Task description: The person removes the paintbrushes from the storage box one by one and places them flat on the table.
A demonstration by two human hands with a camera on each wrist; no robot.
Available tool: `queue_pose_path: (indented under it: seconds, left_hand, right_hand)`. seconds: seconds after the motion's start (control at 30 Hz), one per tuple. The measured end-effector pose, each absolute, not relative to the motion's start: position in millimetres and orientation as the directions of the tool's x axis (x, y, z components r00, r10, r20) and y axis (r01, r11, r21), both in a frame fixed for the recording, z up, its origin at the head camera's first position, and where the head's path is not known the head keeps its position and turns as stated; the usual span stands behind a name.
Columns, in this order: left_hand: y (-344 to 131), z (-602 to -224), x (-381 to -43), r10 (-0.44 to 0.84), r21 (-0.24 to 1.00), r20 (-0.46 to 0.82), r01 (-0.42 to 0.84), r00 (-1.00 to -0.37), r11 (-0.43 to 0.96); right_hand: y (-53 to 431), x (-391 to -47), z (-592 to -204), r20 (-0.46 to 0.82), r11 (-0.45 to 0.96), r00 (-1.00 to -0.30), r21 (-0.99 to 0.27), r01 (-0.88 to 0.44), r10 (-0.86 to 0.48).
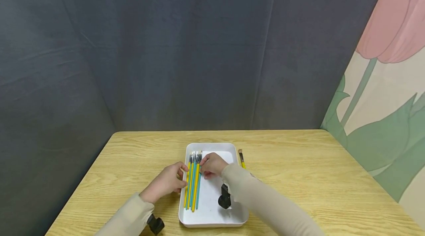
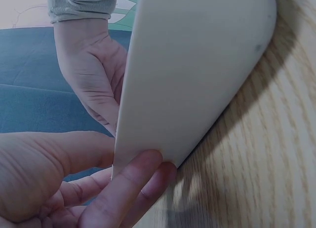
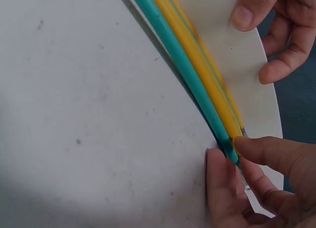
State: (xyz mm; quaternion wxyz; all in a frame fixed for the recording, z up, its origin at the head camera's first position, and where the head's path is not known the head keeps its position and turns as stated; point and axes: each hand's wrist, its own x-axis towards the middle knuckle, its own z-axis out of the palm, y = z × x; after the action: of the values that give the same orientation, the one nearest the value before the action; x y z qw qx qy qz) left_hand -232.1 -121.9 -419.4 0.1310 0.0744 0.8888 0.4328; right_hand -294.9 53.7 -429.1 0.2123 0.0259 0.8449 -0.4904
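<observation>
Yellow and teal brushes (image 1: 193, 184), lying lengthwise left of the right hand (image 1: 214, 165), are pinched by it; the tray (image 1: 214, 224) is gripped by the left hand (image 1: 166, 180).

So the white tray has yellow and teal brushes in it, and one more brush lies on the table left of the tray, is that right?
Not left: the head view shows that brush on the table right of the white tray. The rest holds.

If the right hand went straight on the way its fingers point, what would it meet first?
The row of slim yellow- and teal-handled paintbrushes, which the right hand seems to touch. Past them, likely the left wall of the white rectangular tray, though depth is unclear.
</observation>
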Motion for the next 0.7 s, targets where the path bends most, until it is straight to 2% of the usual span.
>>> queue_pose_path:
  seconds: [0.3,0.7]
  left_hand:
    - [-121.1,-417.5,-231.4,0.237,0.787,-0.180,0.005,-0.955,0.617]
    - [-121.6,-420.3,-231.7,0.238,0.788,-0.179,0.006,-0.955,0.616]
  right_hand:
    - [49.5,-294.0,-427.9,-0.371,0.526,-0.917,-0.814,0.245,-0.147]
    - [44.8,-294.4,-429.3,-0.324,0.599,-0.930,-0.784,0.161,-0.174]
